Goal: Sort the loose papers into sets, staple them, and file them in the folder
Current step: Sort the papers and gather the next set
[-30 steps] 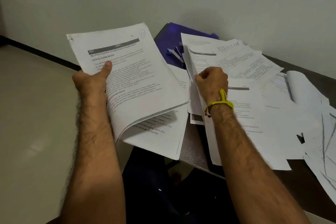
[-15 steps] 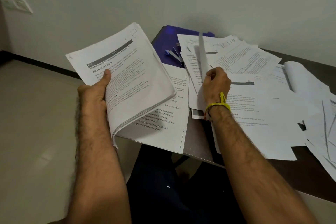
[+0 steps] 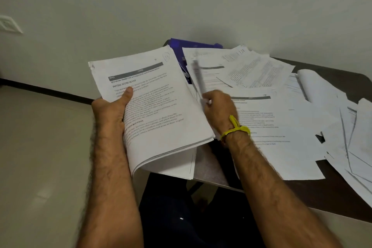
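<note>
One thick white paper stack [image 3: 153, 106] fills his left hand [image 3: 109, 109]; right hand [image 3: 219, 110] pinches a blurred white sheet [image 3: 198, 78]; many loose white pages [image 3: 281, 127] await sorting on the dark desk [image 3: 342, 193].

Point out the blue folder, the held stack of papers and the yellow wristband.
blue folder [image 3: 177, 46]: head view, far-left corner.
stack of papers [image 3: 161, 106]: head view, top page, middle.
yellow wristband [image 3: 238, 129]: head view, knotted band, right wrist.
</note>
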